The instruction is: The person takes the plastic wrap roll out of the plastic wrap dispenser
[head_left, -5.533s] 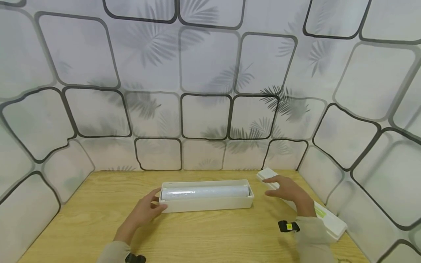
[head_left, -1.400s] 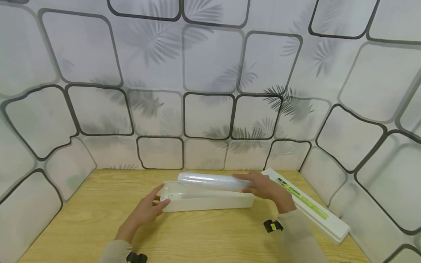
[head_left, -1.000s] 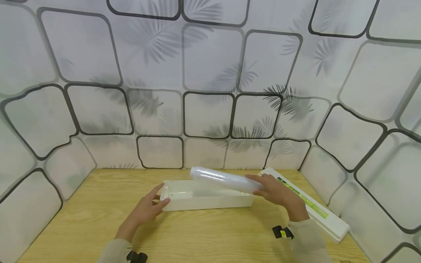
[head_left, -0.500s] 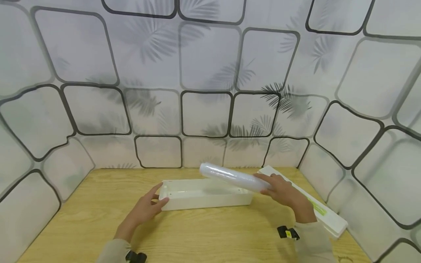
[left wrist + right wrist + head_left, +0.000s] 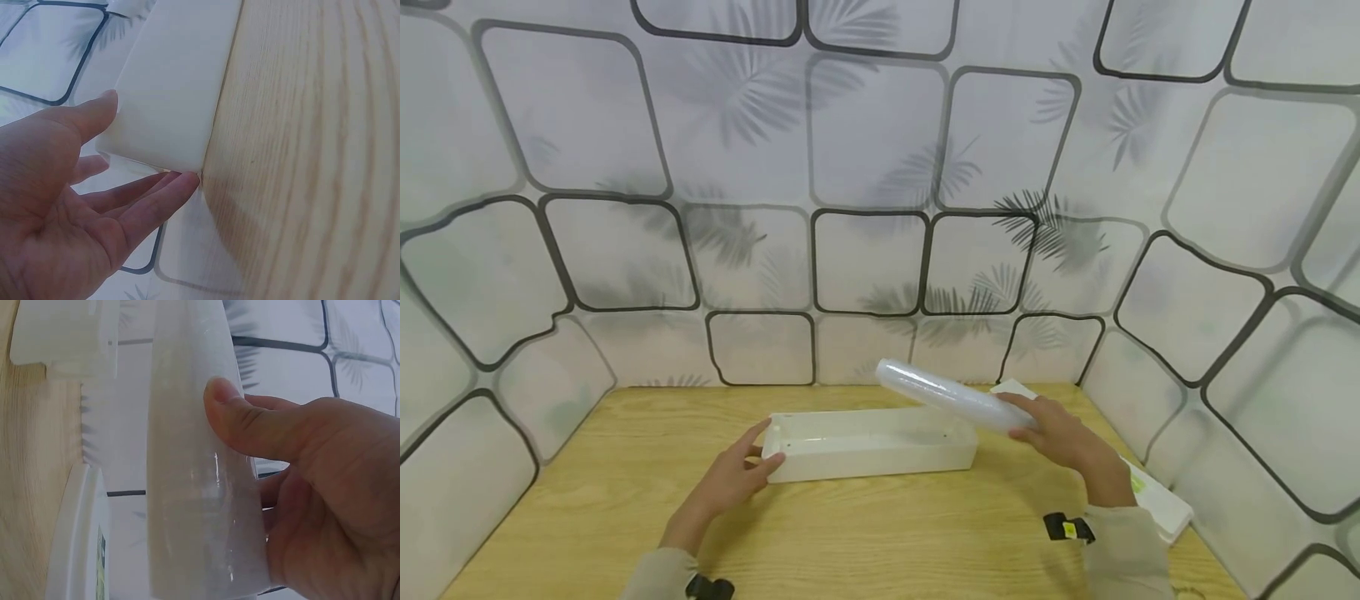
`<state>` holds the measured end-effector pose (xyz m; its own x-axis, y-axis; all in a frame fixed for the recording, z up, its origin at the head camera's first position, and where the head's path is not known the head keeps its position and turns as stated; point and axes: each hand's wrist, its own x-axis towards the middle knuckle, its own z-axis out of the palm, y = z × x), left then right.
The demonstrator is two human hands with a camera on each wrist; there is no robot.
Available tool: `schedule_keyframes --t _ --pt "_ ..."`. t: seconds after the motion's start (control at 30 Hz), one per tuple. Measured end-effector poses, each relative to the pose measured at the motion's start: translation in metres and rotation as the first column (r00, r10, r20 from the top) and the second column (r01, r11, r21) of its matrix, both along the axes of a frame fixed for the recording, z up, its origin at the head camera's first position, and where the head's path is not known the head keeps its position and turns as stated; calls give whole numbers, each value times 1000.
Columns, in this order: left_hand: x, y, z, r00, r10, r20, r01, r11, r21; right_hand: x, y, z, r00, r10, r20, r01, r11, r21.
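Observation:
A roll of plastic wrap [image 5: 951,393] is held in the air by my right hand [image 5: 1063,435], which grips it near its right end. The roll tilts, its left end higher, above the right part of a long white box [image 5: 872,461]. In the right wrist view, my thumb lies along the near side of the clear roll [image 5: 200,487], and the other fingers are mostly hidden behind it. The box stands open on the table with a bare inside. At its left end my left hand [image 5: 730,479] holds the corner, thumb on the front wall and fingers at the end wall [image 5: 156,112].
A white lid [image 5: 1157,500] with a green label lies slanted on the wooden table [image 5: 850,542] at the right, partly hidden by my right arm. Patterned cloth walls [image 5: 872,267] enclose the table at the back and sides.
My right hand has taken the roll of plastic wrap out of the box and carried it up and to the right, tilting it. The left hand stays at the box's left end.

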<state>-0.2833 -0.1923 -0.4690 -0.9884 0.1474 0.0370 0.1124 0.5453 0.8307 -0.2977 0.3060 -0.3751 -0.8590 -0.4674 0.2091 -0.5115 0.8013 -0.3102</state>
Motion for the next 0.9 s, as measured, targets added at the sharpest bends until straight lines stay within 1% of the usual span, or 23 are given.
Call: schedule_keyframes --t 0.2,0.27,0.43,0.6,0.73,0.83,0.9 --pt "1 0 1 1000 -2 4 2 1000 8 -5 12 -5 999 -31 -38 32 999 3" --pt "1 0 2 1000 -3 4 3 1000 11 -6 15 -6 998 -31 -58 32 999 13" --pt "1 0 1 1000 -3 -4 3 1000 2 -7 21 -9 997 -39 -66 41 999 27" --pt "0 0 0 1000 -2 -4 2 1000 7 -7 26 -13 996 -64 -66 66 997 28" --pt "0 0 0 1000 -4 -5 4 1000 14 -10 31 -18 993 -75 -95 79 996 39" --pt "1 0 1 1000 -4 -1 4 1000 25 -12 36 -22 990 -67 -122 72 997 41" --pt "1 0 1 1000 -9 1 9 1000 30 -13 39 -25 990 -68 -120 72 997 36"
